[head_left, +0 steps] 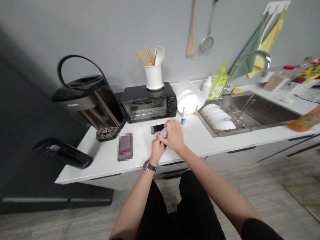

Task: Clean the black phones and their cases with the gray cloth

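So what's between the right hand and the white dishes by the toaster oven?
In the head view, a small blue-labelled bottle stands between the right hand and those white dishes.

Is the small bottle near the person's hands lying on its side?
No, the small bottle stands upright on the white counter, just beyond the right hand.

Lt-grey held item (163, 132), wht ctr (142, 140), blk oven (148, 105), wht btl (184, 117) w/ blue lbl (183, 121)

On the oven (147, 107) we see a cup (153, 77) of chopsticks (149, 57); plates (191, 98) stand beside the oven, bowls (217, 117) sit in the sink (271, 111), and 1 spatula (191, 44) and 1 strainer (207, 43) hang above.
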Action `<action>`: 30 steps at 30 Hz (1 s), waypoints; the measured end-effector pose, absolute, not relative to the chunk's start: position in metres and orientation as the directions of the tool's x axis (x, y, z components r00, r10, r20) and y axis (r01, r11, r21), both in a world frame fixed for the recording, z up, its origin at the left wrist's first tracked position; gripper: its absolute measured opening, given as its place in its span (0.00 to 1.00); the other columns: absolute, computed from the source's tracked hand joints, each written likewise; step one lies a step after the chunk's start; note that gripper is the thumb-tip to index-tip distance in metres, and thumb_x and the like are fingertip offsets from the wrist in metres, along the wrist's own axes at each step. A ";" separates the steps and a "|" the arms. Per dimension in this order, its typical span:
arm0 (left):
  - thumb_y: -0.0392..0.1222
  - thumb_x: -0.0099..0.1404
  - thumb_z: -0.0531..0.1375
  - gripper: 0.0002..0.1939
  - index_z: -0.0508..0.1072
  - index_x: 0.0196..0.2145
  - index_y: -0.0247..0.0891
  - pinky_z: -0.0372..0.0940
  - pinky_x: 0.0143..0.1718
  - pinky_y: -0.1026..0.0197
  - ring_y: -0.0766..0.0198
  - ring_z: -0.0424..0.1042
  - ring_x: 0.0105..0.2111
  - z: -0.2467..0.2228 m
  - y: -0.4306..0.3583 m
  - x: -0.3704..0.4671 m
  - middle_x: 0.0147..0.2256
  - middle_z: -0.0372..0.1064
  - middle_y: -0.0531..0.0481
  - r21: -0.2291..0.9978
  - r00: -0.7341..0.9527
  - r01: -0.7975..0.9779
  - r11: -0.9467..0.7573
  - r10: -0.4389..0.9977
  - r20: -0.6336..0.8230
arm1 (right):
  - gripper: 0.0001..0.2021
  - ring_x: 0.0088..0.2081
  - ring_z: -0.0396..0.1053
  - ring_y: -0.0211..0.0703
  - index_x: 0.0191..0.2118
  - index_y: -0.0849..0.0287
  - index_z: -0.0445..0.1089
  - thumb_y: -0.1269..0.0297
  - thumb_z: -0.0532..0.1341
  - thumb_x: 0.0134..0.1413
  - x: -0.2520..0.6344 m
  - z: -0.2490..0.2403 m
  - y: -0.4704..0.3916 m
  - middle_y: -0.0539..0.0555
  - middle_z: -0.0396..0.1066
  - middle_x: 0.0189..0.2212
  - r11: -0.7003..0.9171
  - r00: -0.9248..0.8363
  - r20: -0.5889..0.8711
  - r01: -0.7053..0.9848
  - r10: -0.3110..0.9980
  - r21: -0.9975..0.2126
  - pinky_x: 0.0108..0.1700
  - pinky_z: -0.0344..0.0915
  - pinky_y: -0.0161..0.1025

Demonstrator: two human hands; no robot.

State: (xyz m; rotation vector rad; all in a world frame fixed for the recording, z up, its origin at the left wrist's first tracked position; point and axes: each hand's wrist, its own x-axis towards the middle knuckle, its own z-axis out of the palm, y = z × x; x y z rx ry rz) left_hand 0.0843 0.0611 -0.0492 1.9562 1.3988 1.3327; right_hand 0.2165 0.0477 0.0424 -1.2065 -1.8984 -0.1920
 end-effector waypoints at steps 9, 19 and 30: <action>0.33 0.61 0.59 0.06 0.71 0.26 0.37 0.61 0.29 0.61 0.60 0.72 0.27 -0.051 0.060 0.082 0.23 0.72 0.47 0.721 0.066 0.561 -0.406 0.890 0.451 | 0.09 0.46 0.67 0.48 0.41 0.56 0.74 0.74 0.57 0.69 0.204 0.044 0.051 0.54 0.75 0.44 0.773 -0.609 0.659 0.631 0.441 0.065 0.65 0.59 0.50; 0.32 0.64 0.57 0.09 0.72 0.27 0.38 0.63 0.27 0.61 0.59 0.74 0.25 -0.055 0.064 0.081 0.25 0.75 0.45 0.699 0.103 0.555 -0.450 0.872 0.479 | 0.16 0.50 0.67 0.54 0.58 0.61 0.71 0.60 0.56 0.73 0.209 0.045 0.041 0.61 0.74 0.47 0.605 -0.433 0.675 0.796 0.598 -0.025 0.66 0.55 0.53; 0.35 0.70 0.56 0.11 0.80 0.41 0.38 0.72 0.48 0.55 0.54 0.80 0.43 -0.059 0.066 0.085 0.38 0.81 0.41 0.664 0.103 0.555 -0.500 0.834 0.542 | 0.24 0.64 0.63 0.58 0.71 0.58 0.61 0.59 0.51 0.75 0.250 0.047 0.048 0.61 0.70 0.63 0.589 -0.435 0.665 0.808 0.607 -0.008 0.74 0.43 0.65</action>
